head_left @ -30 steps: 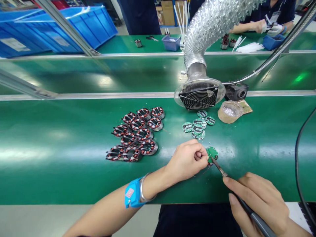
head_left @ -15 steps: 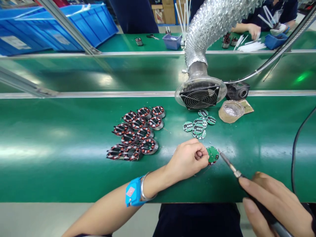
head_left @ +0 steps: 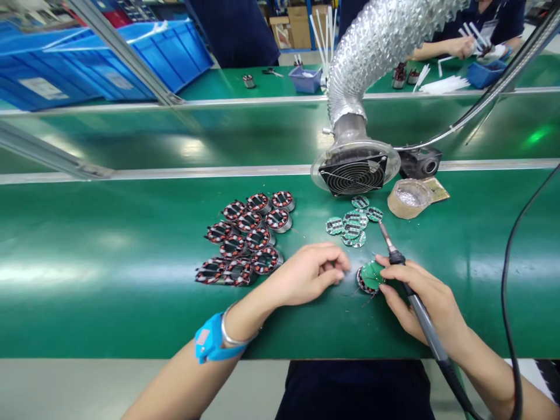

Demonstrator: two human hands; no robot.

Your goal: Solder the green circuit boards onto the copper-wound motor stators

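My right hand (head_left: 424,297) grips a soldering iron (head_left: 422,318), its metal tip pointing up and away near the loose boards. The thumb and fingertips of that hand also touch a round green circuit board (head_left: 371,275), which sits on a wire-wound motor stator (head_left: 362,284). Thin wire ends stick out at the stator's lower side. To the left of it, apart from the stator, is my left hand (head_left: 312,273), with fingers curled in and thumb close to them. Whatever it might hold is hidden. A blue strap circles my left wrist.
Several wound stators (head_left: 249,221) stand grouped on the left. Loose round boards (head_left: 353,224) lie beneath the fume extractor (head_left: 354,172), beside a tan cup (head_left: 409,198). A black cable (head_left: 505,280) hangs at right. Across the bench, a co-worker's hand (head_left: 464,46) holds white tubes.
My left hand has let go of the board and moved left. My right hand has come in from the lower right to the board and stator, and the iron's tip now points farther away.
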